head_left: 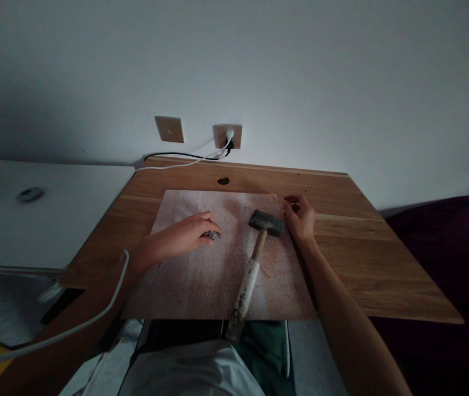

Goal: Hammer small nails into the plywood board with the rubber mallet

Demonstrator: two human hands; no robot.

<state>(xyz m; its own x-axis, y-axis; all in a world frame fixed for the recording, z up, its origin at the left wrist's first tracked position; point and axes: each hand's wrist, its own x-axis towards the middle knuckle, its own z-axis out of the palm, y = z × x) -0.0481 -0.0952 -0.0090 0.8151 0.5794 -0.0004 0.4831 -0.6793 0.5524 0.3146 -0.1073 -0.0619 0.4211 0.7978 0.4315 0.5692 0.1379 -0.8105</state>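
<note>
My left hand (202, 230) hovers over or rests on the thin board (201, 280), closed around several small shiny metal pieces that look like nails (213, 235). By the board's far right corner, my right hand (300, 217) has its thumb and finger pinched together; whatever is between them is too small to make out. Between the hands lies a hammer (266, 223) with a dark block head. Its pale, worn handle points towards me and sticks out past the board's near edge. Small dark dots run in a row along the board's far side.
Under the board is a wooden tabletop (350, 247) with a round hole (223, 181), against a wall. A plugged socket (229, 136) feeds cables leftward. A white surface (73, 209) adjoins on the left. One white cable (110, 305) crosses before my left arm.
</note>
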